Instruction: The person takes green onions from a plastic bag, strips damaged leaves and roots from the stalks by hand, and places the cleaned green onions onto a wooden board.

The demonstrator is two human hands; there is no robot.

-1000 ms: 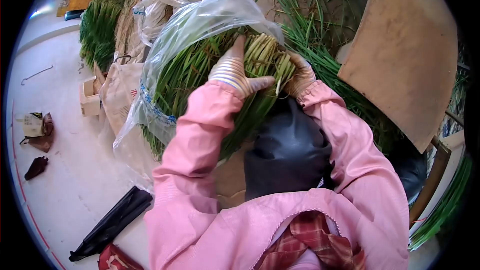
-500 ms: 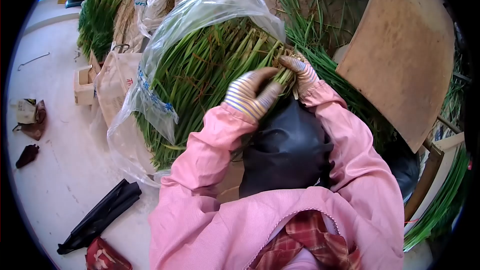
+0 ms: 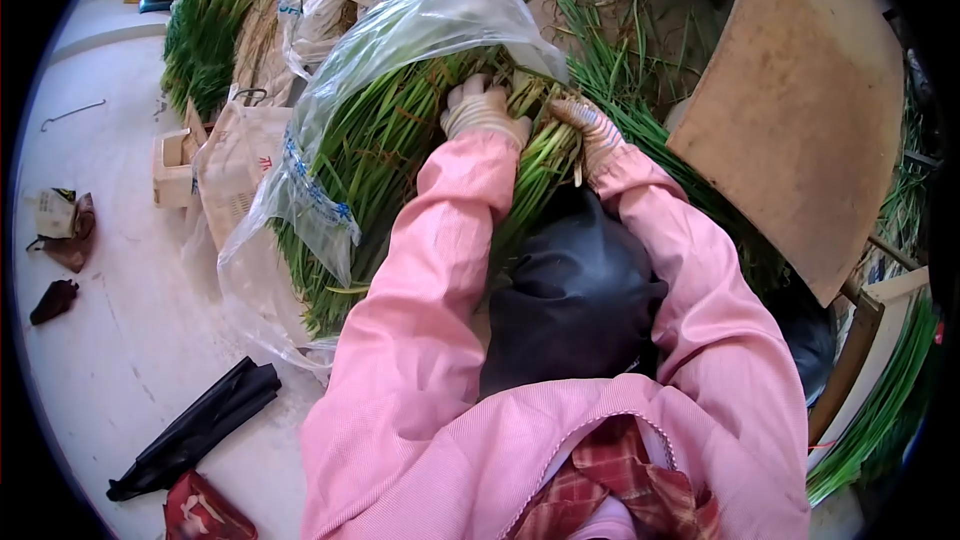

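A heap of long, leafy garlic chives (image 3: pixel 370 155) lies in a clear plastic bag (image 3: pixel 430 25) with blue print. My left hand (image 3: pixel 485 112), in a striped, soiled glove, rests on the stalks near the bag's mouth. Its fingers stretch away from me, a little apart, their tips partly hidden among the chives. To its right, my right hand (image 3: pixel 592 130) in a matching glove closes around the butt ends of a small bunch of chives (image 3: pixel 545 155). That bunch slants down left over black sheeting (image 3: pixel 575 290) on my lap.
A curved brown board (image 3: pixel 800 130) stands at the right. More loose greens (image 3: pixel 610 50) lie behind my right hand. On the pale floor to the left are a folded black item (image 3: pixel 195 430), a red packet (image 3: pixel 205 510) and a metal hook (image 3: pixel 72 114).
My left hand has moved away from the bunch, forward and slightly left onto the heap in the bag. My right hand stays at the bunch's butt ends, nearly in place.
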